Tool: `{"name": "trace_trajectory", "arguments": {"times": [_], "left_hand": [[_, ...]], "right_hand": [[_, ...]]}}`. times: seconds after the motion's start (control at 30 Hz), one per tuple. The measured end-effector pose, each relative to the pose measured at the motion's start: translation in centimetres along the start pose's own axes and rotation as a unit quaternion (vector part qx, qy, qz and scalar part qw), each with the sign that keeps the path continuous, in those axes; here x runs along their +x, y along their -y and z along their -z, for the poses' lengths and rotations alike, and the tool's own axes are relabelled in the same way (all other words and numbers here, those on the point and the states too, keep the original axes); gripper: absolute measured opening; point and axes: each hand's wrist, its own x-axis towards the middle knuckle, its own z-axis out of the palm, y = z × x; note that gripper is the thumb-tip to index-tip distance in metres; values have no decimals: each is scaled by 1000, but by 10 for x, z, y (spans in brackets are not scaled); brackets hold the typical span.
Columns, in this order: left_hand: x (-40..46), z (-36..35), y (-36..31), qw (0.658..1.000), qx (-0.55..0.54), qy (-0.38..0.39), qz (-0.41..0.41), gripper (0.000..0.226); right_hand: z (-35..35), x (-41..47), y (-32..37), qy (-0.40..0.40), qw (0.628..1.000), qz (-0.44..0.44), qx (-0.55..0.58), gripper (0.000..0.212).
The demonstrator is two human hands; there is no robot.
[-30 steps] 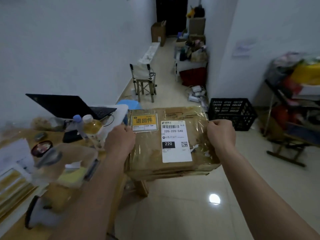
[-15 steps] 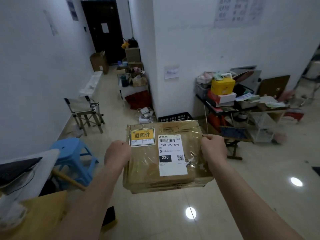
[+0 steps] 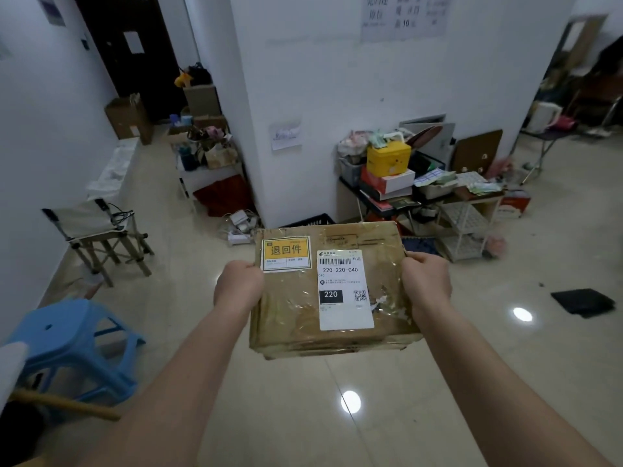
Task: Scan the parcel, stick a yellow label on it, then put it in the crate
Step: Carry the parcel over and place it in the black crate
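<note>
I hold a brown cardboard parcel (image 3: pixel 296 315) wrapped in clear tape out in front of me, above the floor. A yellow label (image 3: pixel 286 251) is stuck on its top left, and a white shipping label (image 3: pixel 344 291) with a barcode sits beside it. My left hand (image 3: pixel 238 286) grips the parcel's left edge and my right hand (image 3: pixel 426 281) grips its right edge. The black crate (image 3: pixel 312 220) stands on the floor against the white pillar, just beyond the parcel; only a strip of its rim shows above the parcel.
A blue plastic stool (image 3: pixel 70 345) stands at the lower left, a folding chair (image 3: pixel 97 230) behind it. A cluttered low table (image 3: pixel 418 193) and white rack (image 3: pixel 465 230) stand right of the crate. A black mat (image 3: pixel 582 302) lies on the floor at right.
I have turned right, away from the desk with the laptop, carrying the parcel in both hands. The crate by the pillar has come closer and is now mostly hidden behind the parcel.
</note>
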Motion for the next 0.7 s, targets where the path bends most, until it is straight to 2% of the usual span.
{"name": "trace_trajectory", "arguments": {"times": [0.27, 0.53, 0.7], "left_hand": [[108, -1, -23, 999, -52, 0, -2, 33], [196, -14, -41, 999, -33, -16, -23, 30], [232, -37, -49, 998, -55, 3, 9, 30]], "right_hand": [[-69, 61, 43, -7, 1000, 13, 7, 23], [-129, 116, 58, 7, 999, -13, 31, 30], [-150, 158, 64, -2, 1000, -18, 13, 30]]}}
